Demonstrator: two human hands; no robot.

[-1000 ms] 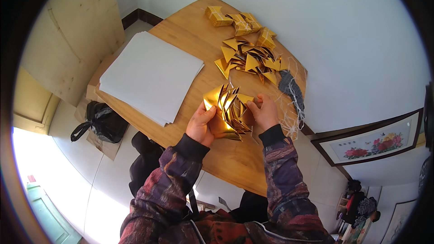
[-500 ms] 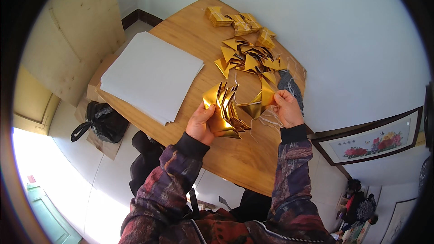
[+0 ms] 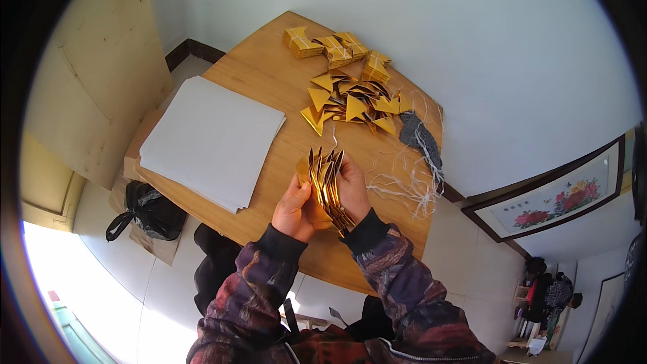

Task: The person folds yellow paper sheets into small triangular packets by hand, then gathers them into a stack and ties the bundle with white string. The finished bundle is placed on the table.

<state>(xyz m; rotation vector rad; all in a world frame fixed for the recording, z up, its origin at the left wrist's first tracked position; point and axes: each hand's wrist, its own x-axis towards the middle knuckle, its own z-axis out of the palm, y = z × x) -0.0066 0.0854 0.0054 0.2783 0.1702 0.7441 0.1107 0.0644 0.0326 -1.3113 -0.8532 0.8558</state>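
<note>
A stack of folded gold paper pieces (image 3: 326, 192) stands on edge between my two hands, over the near part of the wooden table (image 3: 290, 256). My left hand (image 3: 292, 210) grips the stack from the left, thumb on its face. From the right, my right hand (image 3: 353, 189) presses against it, its fingers partly hidden behind the paper. Beyond the hands lies a loose heap of folded gold paper pieces (image 3: 354, 102). Bundles of the same gold paper tied with string (image 3: 333, 52) sit farther back.
White paper sheets (image 3: 209, 141) are piled on the table's left. To the right lie a grey cloth (image 3: 412, 133) and tangled white strings (image 3: 414, 192). A black plastic bag (image 3: 153, 210) is on the floor at left. A framed flower picture (image 3: 552, 195) is at right.
My right hand has brought its gold piece leftward against the stack and now presses the stack from the right. The stack is squeezed narrower and more upright. The whole view has shifted slightly.
</note>
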